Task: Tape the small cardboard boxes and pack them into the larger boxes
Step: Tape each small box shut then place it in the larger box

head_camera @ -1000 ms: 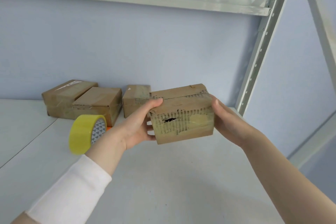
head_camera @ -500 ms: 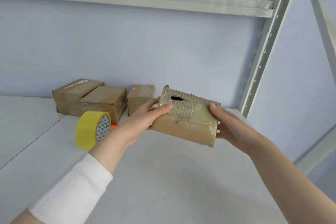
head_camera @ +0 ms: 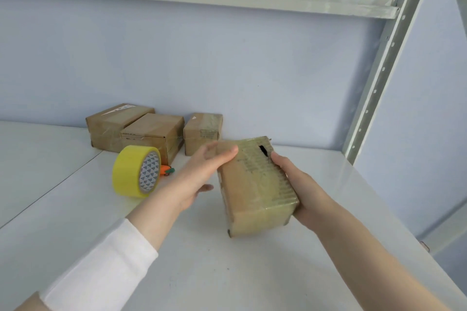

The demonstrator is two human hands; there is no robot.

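Now | box [head_camera: 255, 189] long axis toward wall [head_camera: 227, 58] | right hand [head_camera: 303, 189] grips it; left hand [head_camera: 199, 174] flat atop

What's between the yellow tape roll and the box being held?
Head view: the left hand, its fingers resting on the held box; a small orange item lies beside the tape roll.

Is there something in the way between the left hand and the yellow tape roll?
Only a small orange object, lying on the white shelf beside the yellow tape roll on the side facing the left hand. Otherwise nothing visible.
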